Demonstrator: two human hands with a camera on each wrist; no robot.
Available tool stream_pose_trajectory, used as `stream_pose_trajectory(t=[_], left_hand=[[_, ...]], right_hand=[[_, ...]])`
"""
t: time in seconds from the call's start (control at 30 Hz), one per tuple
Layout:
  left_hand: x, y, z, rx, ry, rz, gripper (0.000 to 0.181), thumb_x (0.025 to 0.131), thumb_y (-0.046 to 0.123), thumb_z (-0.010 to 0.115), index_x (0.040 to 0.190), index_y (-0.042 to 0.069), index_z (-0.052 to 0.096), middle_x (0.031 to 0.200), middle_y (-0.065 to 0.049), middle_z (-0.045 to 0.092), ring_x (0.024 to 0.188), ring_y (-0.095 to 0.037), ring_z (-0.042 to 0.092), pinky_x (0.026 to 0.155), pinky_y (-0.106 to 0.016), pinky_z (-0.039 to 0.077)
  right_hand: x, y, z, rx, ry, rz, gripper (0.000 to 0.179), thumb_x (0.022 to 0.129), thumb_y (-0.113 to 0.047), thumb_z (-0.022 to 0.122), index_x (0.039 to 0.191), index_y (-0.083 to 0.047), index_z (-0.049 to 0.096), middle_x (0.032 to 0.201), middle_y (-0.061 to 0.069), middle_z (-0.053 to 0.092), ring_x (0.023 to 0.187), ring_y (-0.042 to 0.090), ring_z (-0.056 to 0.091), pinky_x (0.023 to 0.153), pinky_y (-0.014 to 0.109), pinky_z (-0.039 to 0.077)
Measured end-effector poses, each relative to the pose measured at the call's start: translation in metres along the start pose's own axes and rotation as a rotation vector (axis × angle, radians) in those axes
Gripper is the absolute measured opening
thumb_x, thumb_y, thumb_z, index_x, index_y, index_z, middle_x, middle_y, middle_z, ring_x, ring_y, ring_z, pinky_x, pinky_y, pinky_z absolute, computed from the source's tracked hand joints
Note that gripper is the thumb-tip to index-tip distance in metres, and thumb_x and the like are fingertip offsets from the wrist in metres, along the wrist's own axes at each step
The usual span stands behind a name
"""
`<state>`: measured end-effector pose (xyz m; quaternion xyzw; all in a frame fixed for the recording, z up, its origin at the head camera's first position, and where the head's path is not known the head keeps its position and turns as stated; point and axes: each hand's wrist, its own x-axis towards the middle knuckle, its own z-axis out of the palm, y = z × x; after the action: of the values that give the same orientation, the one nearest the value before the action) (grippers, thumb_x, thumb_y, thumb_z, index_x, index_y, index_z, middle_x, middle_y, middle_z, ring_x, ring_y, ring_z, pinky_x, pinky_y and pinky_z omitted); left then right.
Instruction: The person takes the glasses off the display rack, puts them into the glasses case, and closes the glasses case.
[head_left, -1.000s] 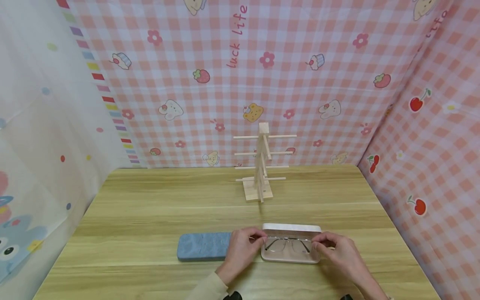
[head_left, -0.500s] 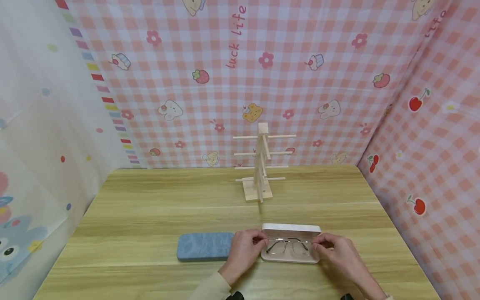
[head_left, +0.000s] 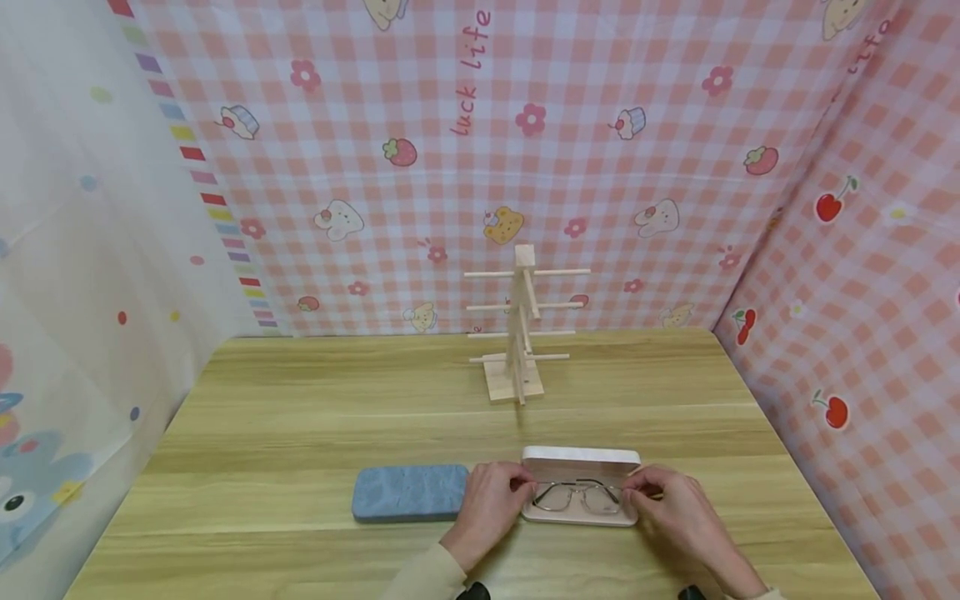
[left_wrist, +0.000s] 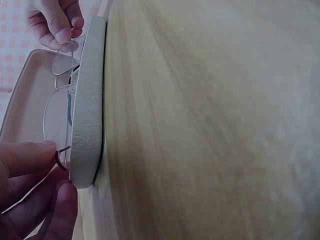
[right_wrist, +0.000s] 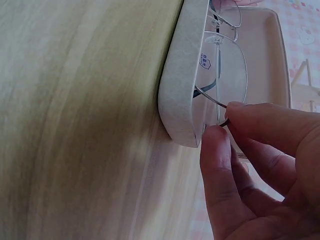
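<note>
A pair of thin metal-framed eyeglasses (head_left: 577, 497) with clear lenses sits within the open white glasses case (head_left: 582, 454), lenses facing me. My left hand (head_left: 491, 504) pinches the glasses at their left end, thumb and forefinger by the dark temple tip. On the other side, the right hand (head_left: 678, 510) holds the right end between thumb and forefinger. The right wrist view shows those fingertips on the thin temple, just over the case rim. One lens (right_wrist: 225, 65) carries a small blue printed mark. Behind the glasses, the raised lid stands tilted back.
A closed blue glasses case (head_left: 408, 493) lies left of the white one, its right end next to my left hand. Farther back on the wooden table (head_left: 300, 417) stands a wooden display rack (head_left: 522, 325) with several horizontal rods. Patterned cloth (head_left: 420, 208) hangs behind.
The glasses have tilted and dropped slightly within the white case, so their lenses show more fully. Both hands keep their hold, the left shifting slightly toward the case. Both cases stay put.
</note>
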<state>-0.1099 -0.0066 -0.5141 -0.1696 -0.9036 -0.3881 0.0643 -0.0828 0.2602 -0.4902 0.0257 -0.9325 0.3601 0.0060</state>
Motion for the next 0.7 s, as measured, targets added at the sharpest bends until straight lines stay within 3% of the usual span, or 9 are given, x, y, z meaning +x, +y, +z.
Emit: stream_pose_trajectory(t=[0.33,0.57,0.7], left_hand=[[-0.003,0.0,-0.003,-0.045,0.01,0.003,0.004,0.08,0.01,0.076,0.083,0.011,0.078,0.079,0.003,0.072,0.073,-0.007,0.066,0.065,-0.024,0.053],[-0.007,0.003,-0.016,-0.162,0.056,-0.045,0.005,0.082,0.009,0.074,0.087,0.009,0.077,0.082,0.002,0.072,0.074,-0.006,0.064,0.066,-0.022,0.054],[-0.007,0.004,-0.024,-0.268,0.106,-0.105,0.007,0.085,0.01,0.072,0.091,0.007,0.073,0.084,0.001,0.071,0.075,-0.009,0.066,0.069,-0.022,0.055]], right_hand=[[0.001,0.004,0.001,-0.034,0.029,-0.032,0.012,0.082,-0.007,0.075,0.086,-0.018,0.074,0.094,-0.006,0.067,0.083,0.012,0.064,0.071,0.025,0.053],[-0.001,0.009,-0.007,-0.017,0.068,-0.038,0.008,0.084,-0.01,0.074,0.089,-0.017,0.074,0.092,-0.004,0.07,0.08,0.01,0.065,0.07,0.026,0.054],[-0.002,0.01,-0.017,-0.01,0.114,0.018,0.007,0.09,-0.015,0.069,0.095,-0.013,0.073,0.087,-0.002,0.071,0.079,0.009,0.065,0.069,0.024,0.052]])
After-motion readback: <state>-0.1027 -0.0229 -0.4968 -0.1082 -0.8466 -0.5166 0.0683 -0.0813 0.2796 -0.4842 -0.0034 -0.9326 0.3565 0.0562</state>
